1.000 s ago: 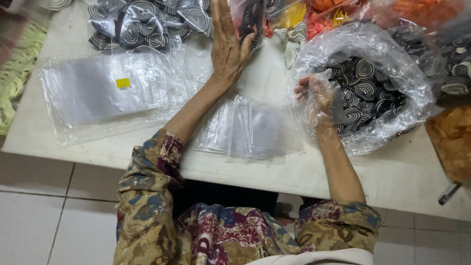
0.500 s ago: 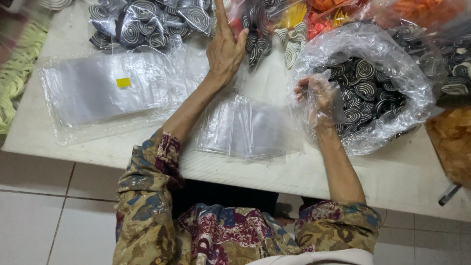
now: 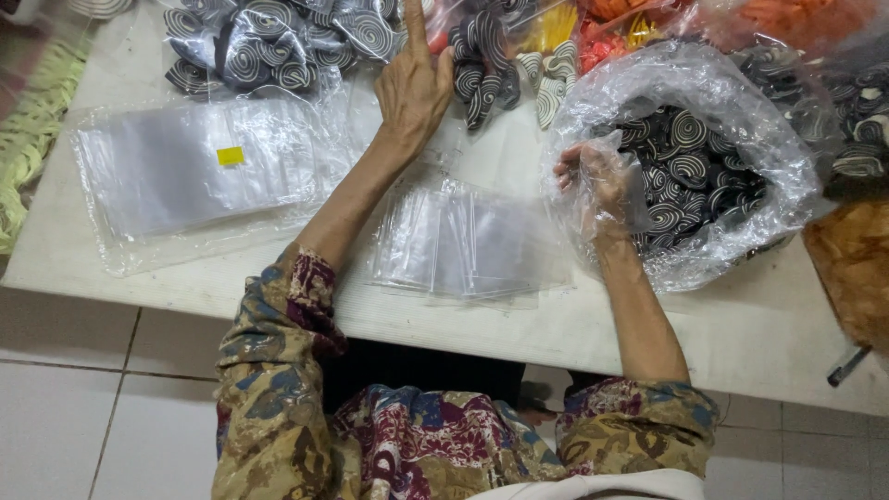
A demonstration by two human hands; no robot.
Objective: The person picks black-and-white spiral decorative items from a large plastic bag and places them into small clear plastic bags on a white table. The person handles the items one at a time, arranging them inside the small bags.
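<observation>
Nearest the person, a fanned stack of small clear sleeves (image 3: 468,245) lies flat on the white table (image 3: 741,343), between the two forearms. To its left, a large clear packet (image 3: 199,181) of more sleeves with a yellow sticker rests flat and looks untouched.

The right hand (image 3: 597,181) is just right of the stack, at the near rim of the big bag (image 3: 685,157). It is grasping one thin clear sleeve, fingers pinched on the film; whether anything is inside the sleeve cannot be told. The big bag stands open and looks well filled with black-and-white spiral pieces.

Farther out, the left hand (image 3: 412,88) reaches to the far edge with fingers extended and loose, gripping nothing. It is next to a cluster of spiral pieces (image 3: 491,65) that seems already wrapped in film. Left of it lies a heap of packed spiral bundles (image 3: 269,42).

Judging by this, some pieces are already packed at the far side, while the full bag and thick stack suggest much remains.
</observation>
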